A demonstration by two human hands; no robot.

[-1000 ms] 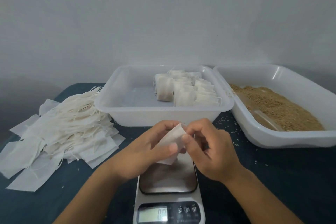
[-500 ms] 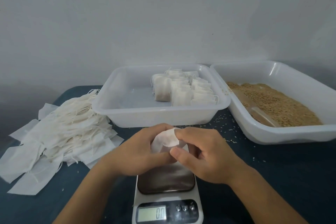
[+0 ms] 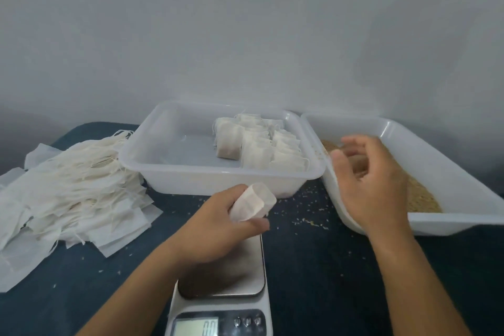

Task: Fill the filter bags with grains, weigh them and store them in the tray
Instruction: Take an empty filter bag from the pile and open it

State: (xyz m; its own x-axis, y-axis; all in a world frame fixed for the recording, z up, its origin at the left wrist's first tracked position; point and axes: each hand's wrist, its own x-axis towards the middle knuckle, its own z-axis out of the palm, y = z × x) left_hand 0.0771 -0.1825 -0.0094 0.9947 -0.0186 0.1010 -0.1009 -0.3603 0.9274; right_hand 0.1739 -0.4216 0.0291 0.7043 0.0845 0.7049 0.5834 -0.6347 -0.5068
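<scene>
Pinched in my left hand (image 3: 218, 222) is 1 filter bag (image 3: 252, 202), thumb under it and fingers curled round its lower end, so the open mouth sticks up and to the right, clear of my knuckles. I hold it above the far end of the scale (image 3: 221, 289), not touching the steel platter; the display shows 0.0.

My right hand (image 3: 375, 183) is out over the grain tray (image 3: 450, 172), fingers loosely spread and slightly curled, holding nothing; it looks blurred. It hovers above the near-left part of the grains (image 3: 421, 195), and whether the fingertips touch them I cannot tell. So the bag sits well to the left of that hand, with the tray's left wall between them.

Behind my left hand, the storage tray (image 3: 169, 161) stands at the far middle of the table (image 3: 327, 267), its right rim just beside the grain tray's left rim. Filled bags (image 3: 261, 144) stand upright in rows in its right half, 1 of them darker. At the table's left edge lies a loose pile of empty bags (image 3: 71, 194) with their strings tangled on top. Stray grains dot the dark cloth between the trays and the scale.
</scene>
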